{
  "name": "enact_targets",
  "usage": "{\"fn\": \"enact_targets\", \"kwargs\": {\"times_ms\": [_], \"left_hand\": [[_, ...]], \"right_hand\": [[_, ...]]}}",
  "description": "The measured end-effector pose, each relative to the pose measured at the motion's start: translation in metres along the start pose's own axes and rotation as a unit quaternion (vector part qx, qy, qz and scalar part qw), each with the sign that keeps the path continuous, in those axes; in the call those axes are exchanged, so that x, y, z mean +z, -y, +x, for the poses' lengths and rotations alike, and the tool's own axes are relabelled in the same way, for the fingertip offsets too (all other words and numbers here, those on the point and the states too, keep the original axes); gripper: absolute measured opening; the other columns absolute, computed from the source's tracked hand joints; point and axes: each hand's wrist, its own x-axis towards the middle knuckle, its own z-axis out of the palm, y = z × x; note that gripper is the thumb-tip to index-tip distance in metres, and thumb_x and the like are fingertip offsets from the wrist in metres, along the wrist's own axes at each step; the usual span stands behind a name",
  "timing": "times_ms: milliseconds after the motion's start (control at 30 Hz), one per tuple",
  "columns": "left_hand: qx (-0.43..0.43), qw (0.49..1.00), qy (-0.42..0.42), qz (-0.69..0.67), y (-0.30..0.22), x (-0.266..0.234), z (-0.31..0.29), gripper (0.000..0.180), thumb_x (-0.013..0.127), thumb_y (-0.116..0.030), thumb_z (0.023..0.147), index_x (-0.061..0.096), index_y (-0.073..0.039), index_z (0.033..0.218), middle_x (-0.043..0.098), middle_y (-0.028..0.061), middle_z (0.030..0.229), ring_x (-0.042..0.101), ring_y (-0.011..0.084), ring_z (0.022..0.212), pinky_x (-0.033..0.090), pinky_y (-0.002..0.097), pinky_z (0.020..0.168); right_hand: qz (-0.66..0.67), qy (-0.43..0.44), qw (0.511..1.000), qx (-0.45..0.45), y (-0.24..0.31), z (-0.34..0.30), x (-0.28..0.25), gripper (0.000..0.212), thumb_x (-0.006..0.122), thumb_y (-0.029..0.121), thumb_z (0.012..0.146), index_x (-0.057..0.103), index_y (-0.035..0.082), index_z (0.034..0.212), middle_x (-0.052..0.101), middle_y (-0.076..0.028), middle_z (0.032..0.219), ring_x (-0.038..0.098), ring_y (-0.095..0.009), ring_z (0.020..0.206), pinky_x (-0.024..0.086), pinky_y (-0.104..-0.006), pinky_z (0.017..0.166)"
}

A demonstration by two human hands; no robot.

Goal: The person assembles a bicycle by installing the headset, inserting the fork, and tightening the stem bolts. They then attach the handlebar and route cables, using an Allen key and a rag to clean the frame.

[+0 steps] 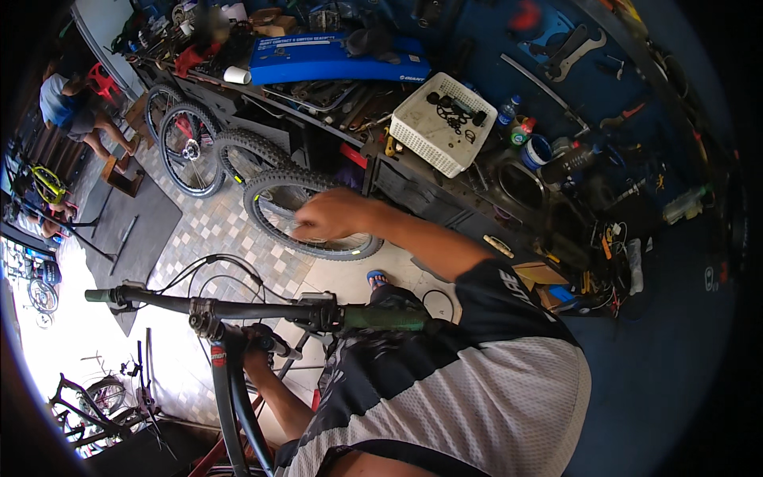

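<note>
1. Nearest the work: a bicycle handlebar, running almost level across the lower left, above a dark bicycle frame.
2. Already fitted, judging by appearance: stem, cables, a lever clamp and a green sleeve at the right end.
3. Mostly assembled at the front, it seems; impossible to say from this view what is left.
4. Beneath the bar, beside the stem: left hand, partly hidden, grip apparently curled around something dark; no way to tell how tightly.
5. Beyond the bar: right hand, raised, grip loosely curled; hard to make out whether anything is pinched.
6. Behind that hand: a loose wheel on the tiled floor.
7. Farther off, on the cluttered desk: a white basket of small dark parts, beside a long blue box.
8. Far left: another person, bending forward.
</note>
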Motion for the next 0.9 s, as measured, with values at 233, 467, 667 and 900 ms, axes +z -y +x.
{"fn": "enact_targets", "kwargs": {"times_ms": [233,467,667,900], "left_hand": [[0.108,0.93,-0.2,0.289,0.006,0.027,-0.004,0.022,0.063,-0.019,0.099,0.067,-0.009,0.119,0.071,0.0091,0.104,0.067,0.0257,0.089,0.055,0.0437,0.084],[0.139,0.859,-0.355,0.342,0.004,0.016,-0.004,0.031,0.054,-0.037,0.104,0.065,-0.011,0.114,0.067,0.0115,0.101,0.064,0.0244,0.09,0.054,0.0391,0.082],[0.168,0.846,-0.37,0.346,0.01,0.026,-0.002,0.033,0.054,-0.038,0.103,0.066,-0.01,0.117,0.068,0.0125,0.103,0.065,0.0261,0.093,0.055,0.0415,0.084],[0.138,0.823,-0.41,0.368,0.016,0.054,0.013,0.034,0.054,-0.039,0.103,0.066,-0.01,0.118,0.069,0.0127,0.105,0.066,0.0272,0.094,0.055,0.0433,0.084]], "right_hand": [[0.039,-0.127,0.971,0.196,-0.129,-0.134,-0.039,0.035,0.069,0.042,0.096,0.074,0.008,0.097,0.073,-0.015,0.086,0.071,-0.036,0.083,0.053,-0.0474,0.073],[0.009,-0.233,0.954,0.187,-0.186,-0.117,-0.086,0.025,0.071,0.03,0.096,0.07,0.005,0.098,0.073,-0.013,0.093,0.07,-0.033,0.086,0.054,-0.0418,0.076],[-0.123,-0.224,0.947,0.195,-0.198,-0.068,-0.096,0.041,0.067,0.048,0.097,0.074,0.008,0.089,0.07,-0.007,0.101,0.066,-0.03,0.102,0.055,-0.0441,0.082],[0.005,-0.287,0.958,-0.005,-0.17,-0.093,0.008,0.028,0.063,0.033,0.101,0.076,0.007,0.098,0.068,-0.014,0.087,0.068,-0.033,0.089,0.057,-0.046,0.076]]}}
